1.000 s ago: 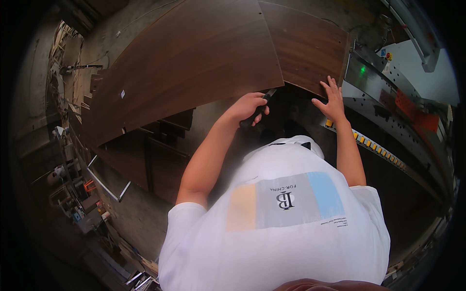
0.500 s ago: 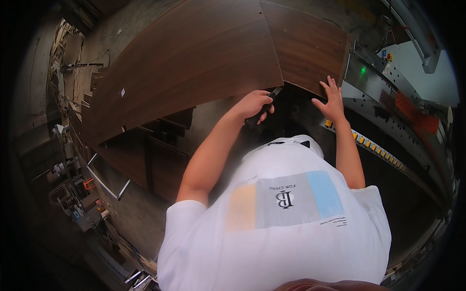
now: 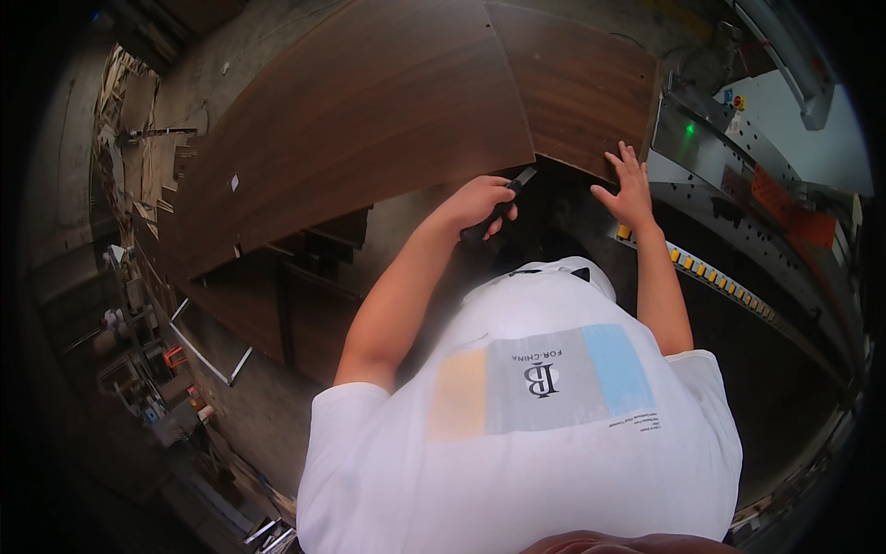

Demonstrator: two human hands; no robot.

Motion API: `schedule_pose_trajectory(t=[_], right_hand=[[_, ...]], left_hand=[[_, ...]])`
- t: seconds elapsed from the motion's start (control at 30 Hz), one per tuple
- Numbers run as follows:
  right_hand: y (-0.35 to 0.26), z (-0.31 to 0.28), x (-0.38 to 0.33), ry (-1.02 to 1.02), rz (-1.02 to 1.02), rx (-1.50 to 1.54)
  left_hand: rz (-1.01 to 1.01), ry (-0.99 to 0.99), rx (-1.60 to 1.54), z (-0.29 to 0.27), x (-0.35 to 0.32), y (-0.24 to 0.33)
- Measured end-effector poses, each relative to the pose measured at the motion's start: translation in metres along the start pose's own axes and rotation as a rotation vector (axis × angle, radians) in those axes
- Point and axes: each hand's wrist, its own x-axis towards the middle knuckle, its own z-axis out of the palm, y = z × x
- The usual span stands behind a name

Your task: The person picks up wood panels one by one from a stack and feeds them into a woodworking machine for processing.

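Note:
My left hand (image 3: pixel 484 205) is wrapped round a black-handled knife (image 3: pixel 522 179), its short metal blade pointing up and right. The blade tip is close to the near corner of a large dark-brown wood-grain panel (image 3: pixel 369 120); whether it touches cannot be told. A smaller, redder brown panel (image 3: pixel 581 88) meets or overlaps the large one along a slanting seam. At the smaller panel's near edge rests my right hand (image 3: pixel 629 192), open with fingers spread, the fingertips on its surface and the thumb stretched to the left.
More dark boards (image 3: pixel 318 319) stand beneath the large panel at left. On the right is a metal machine frame (image 3: pixel 701 138) with a green light, and a strip with yellow rollers (image 3: pixel 715 275) passes by my right forearm. Scrap wood strips (image 3: pixel 161 166) lie at the far left.
The knife has shifted slightly down and left, and more of its blade shows beside the panel corner. My right hand stays spread at the smaller panel's edge.

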Motion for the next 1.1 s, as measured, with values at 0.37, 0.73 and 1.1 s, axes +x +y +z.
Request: schedule_pose_trajectory(t=[0.37, 0.73, 1.1], right_hand=[[-0.003, -0.003, -0.002, -0.003, -0.002, -0.007], [-0.002, -0.001, -0.001, 0.014, -0.012, 0.016], [-0.001, 0.0, -0.002, 0.019, -0.009, 0.024]], left_hand=[[0.021, 0.058, -0.025, 0.001, 0.004, 0.002], [0.004, 0.016, -0.01, 0.005, 0.006, 0.008], [-0.004, 0.002, -0.009, 0.01, 0.005, 0.015]])
